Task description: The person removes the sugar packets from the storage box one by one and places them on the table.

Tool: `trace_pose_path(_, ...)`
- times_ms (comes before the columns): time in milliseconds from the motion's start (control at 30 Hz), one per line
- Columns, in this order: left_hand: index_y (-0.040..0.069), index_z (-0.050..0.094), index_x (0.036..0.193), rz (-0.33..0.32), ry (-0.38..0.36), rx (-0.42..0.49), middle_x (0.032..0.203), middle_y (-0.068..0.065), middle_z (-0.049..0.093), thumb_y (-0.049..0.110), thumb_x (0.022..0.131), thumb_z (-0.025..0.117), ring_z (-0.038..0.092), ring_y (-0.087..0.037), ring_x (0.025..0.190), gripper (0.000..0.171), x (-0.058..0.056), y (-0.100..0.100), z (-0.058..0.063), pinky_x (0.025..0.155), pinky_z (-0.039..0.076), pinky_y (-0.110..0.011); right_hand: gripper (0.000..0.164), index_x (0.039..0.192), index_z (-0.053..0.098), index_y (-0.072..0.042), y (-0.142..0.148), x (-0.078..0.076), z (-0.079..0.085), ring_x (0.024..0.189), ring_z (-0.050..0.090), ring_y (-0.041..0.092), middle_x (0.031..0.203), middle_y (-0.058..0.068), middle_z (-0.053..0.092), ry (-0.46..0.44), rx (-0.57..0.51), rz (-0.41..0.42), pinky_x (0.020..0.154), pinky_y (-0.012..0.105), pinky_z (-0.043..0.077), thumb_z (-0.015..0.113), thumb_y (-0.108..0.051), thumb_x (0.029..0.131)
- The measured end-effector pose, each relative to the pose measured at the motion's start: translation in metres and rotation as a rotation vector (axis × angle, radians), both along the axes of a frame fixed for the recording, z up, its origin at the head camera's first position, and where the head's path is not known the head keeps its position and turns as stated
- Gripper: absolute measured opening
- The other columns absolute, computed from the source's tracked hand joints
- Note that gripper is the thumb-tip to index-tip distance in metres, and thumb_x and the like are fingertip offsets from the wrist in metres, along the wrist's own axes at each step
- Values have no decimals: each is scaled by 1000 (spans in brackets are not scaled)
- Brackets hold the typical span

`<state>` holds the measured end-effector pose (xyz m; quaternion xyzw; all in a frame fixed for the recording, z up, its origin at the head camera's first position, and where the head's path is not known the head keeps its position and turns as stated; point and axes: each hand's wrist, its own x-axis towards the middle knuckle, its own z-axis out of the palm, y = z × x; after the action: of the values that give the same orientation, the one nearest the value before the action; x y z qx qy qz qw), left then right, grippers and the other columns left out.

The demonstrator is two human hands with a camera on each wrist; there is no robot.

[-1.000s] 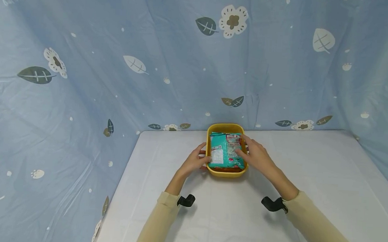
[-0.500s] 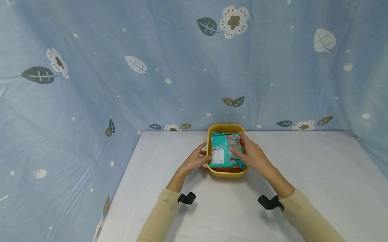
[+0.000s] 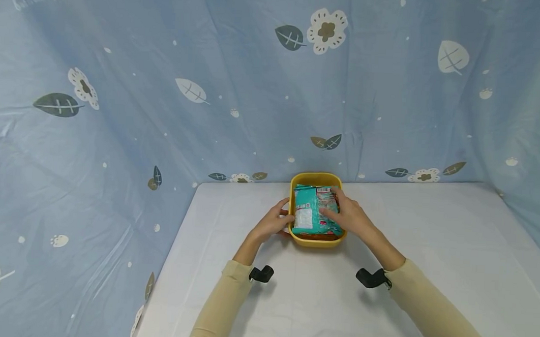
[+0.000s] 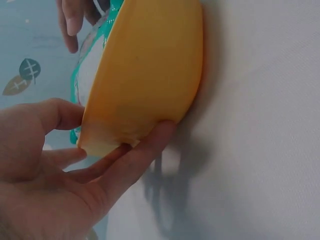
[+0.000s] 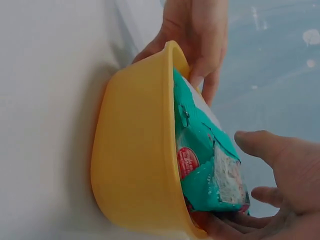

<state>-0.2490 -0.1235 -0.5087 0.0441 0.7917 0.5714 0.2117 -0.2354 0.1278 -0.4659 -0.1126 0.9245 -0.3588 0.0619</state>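
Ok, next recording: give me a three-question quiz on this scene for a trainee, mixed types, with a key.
1. True or false: the green packet lies inside the yellow box.
2. Multiple choice: what does the left hand grip?
a) a sleeve
b) the side of the yellow box
c) the blue curtain
3. Fill in: the table under the yellow box is ____ in colour.

Key: 1. True. 2. b. 3. white.
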Motion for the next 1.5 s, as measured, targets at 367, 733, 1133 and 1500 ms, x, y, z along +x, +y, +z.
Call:
trace_pose_path(367, 23, 25, 155, 3, -7, 6, 135, -24, 47, 18, 99, 53, 65, -29, 100, 63, -1, 1, -1, 73, 64, -50, 81, 155, 24, -15, -2, -5, -6, 136, 39, 49, 152, 26, 37, -98, -92, 15, 109, 67, 40, 68, -38, 91)
trace_pose_path(733, 24, 26, 155, 12, 10, -5, 136, -24, 47, 21, 99, 56, 66, -27, 96, 64, -1, 0, -2, 72, 64, -48, 74, 155, 28, -18, 1, -3, -5, 142, 29, 48, 158, 23, 27, -142, -229, 75, 114, 70, 30, 68, -24, 93)
trace_pose_path(1133, 20, 24, 156, 4, 14, 0, 134, -25, 48, 19, 99, 55, 65, -28, 97, 65, 0, 0, 2, 73, 63, -53, 74, 155, 26, -15, 3, -5, -6, 140, 32, 47, 156, 25, 28, -164, -246, 104, 114, 68, 33, 66, -16, 93)
trace_pose_path(1500, 23, 23, 156, 5, 19, 17, 135, -24, 48, 20, 100, 54, 66, -28, 96, 64, -2, 0, -2, 72, 63, -54, 72, 154, 26, -13, -2, -3, 1, 140, 32, 48, 156, 26, 29, -165, -217, 101, 113, 68, 34, 65, -13, 93)
